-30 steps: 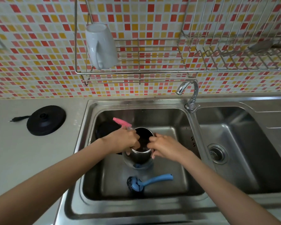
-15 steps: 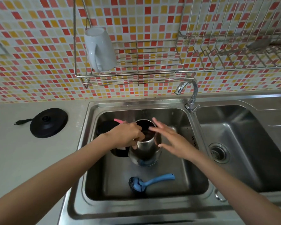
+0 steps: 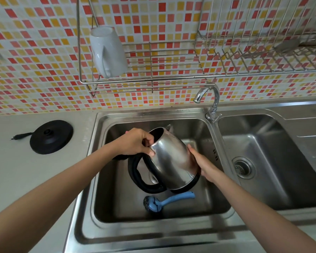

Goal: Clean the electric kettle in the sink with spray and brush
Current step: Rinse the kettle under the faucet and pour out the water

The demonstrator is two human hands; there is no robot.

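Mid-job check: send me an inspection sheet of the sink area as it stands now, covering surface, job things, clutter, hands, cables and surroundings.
Surface: steel double sink set in a grey counter.
Job's things: kettle held tilted above the left basin, mouth toward the wall; blue brush lying on that basin's floor near the front; spray bottle not clearly seen.
Clutter: nothing seen.
Hands: left hand grips the kettle's rim; right hand holds its lower end.
Cables: black kettle base on the counter, its plug lying loose beside it.
Surroundings: white mug upside down on a wire rack; tap; tiled wall.
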